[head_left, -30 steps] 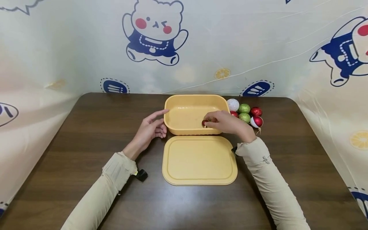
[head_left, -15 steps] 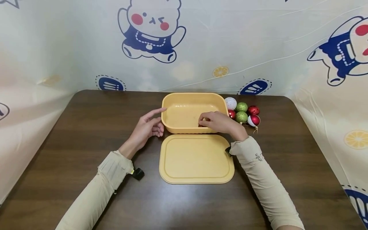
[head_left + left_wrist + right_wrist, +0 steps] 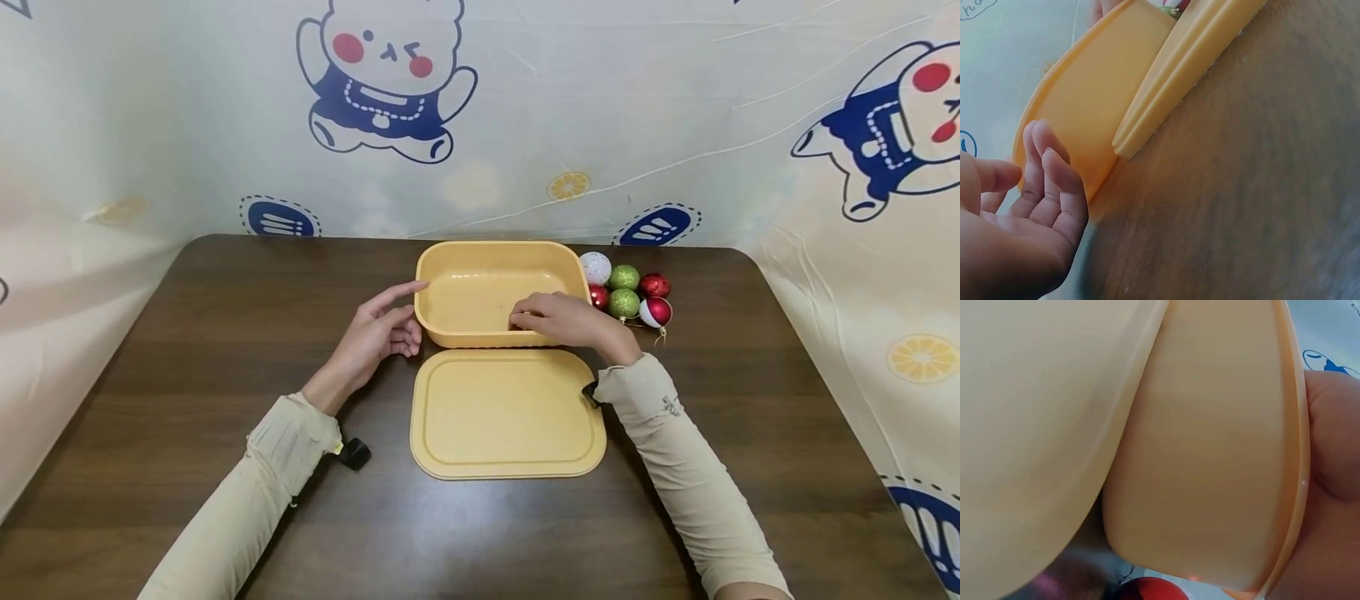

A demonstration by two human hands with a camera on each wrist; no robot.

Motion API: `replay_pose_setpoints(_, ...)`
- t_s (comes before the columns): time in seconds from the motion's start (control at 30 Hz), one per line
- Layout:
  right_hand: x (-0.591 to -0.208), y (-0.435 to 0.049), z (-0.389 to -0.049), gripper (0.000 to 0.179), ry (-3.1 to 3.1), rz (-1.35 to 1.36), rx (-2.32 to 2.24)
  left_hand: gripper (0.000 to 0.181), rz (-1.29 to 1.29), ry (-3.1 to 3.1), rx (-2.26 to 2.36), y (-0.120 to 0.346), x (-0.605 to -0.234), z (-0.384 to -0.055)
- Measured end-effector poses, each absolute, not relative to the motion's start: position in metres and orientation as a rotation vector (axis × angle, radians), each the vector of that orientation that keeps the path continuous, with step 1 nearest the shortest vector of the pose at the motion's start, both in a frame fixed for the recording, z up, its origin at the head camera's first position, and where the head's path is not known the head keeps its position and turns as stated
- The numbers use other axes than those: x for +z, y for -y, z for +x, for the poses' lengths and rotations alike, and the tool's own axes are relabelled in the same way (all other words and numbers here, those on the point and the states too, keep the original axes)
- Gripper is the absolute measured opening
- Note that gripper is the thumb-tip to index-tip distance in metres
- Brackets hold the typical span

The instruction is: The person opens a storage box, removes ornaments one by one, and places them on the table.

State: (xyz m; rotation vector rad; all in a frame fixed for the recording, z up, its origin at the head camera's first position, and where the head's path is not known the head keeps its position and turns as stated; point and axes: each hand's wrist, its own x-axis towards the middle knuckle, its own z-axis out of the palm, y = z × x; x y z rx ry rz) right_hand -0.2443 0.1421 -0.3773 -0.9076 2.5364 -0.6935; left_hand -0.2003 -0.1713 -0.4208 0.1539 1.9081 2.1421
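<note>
Box (image 3: 480, 292), yellow plastic and open, sits at the far middle of the tabletop (image 3: 187, 350); we note its lid (image 3: 506, 412) lying flat just in front of it, toward the person. From the head view, our right hand (image 3: 566, 321) reaches over the box's near right rim with the fingers curled down inside; a speck of red shows at the fingertips, but we cannot tell whether they grip anything. Our left hand (image 3: 378, 333) lies beside the box's left wall, fingers loosely spread, the forefinger stretched toward the rim and about touching it. A cluster of ornament balls (image 3: 626, 293), white, green and red, rests just right of the box against its wall. Both arms wear pale sleeves (image 3: 675, 467). A printed sheet with cartoon bears (image 3: 386, 79) hangs behind the tabletop.

Left wrist view: we see the left hand (image 3: 1029, 206) palm open, fingers (image 3: 1060, 181) relaxed and holding nothing, close by the corner of the box (image 3: 1085, 100). The edge of the lid (image 3: 1179, 69) runs alongside the box on the tabletop (image 3: 1241, 200).

Right wrist view: very close and blurred. We make out the outer wall of the box (image 3: 1210, 456) and its rim, part of the right hand (image 3: 1332, 500) at the frame's right edge, and one red ball (image 3: 1150, 589) at the bottom. The fingers' hold is hidden here.
</note>
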Motion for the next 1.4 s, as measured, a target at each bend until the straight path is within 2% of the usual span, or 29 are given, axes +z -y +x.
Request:
replay_pose_setpoints(0.13, -0.377, -0.143, -0.244, 0.03, -2.504, -0.922, -0.657, 0.041, 0.155, -1.912, 2.129, 0.17, -0.421, -0.201)
replay_pose_setpoints(0.63, -0.377, -0.146, -0.248, 0.011, -2.38, -0.896, -1.017, 0.041, 0.162, -1.905, 2.136, 0.174, -0.422, -0.201)
replay_pose_setpoints(1.2, -0.358, -0.167, -0.238, 0.025, -2.38, -0.697, -1.208, 0.039, 0.18, -1.923, 2.106, 0.17, -0.419, -0.204)
replay_pose_setpoints(1.4, -0.355, -0.173, -0.234, 0.02, -2.418, -0.723, -1.236, 0.04, 0.161, -1.904, 2.093, 0.173, -0.419, -0.203)
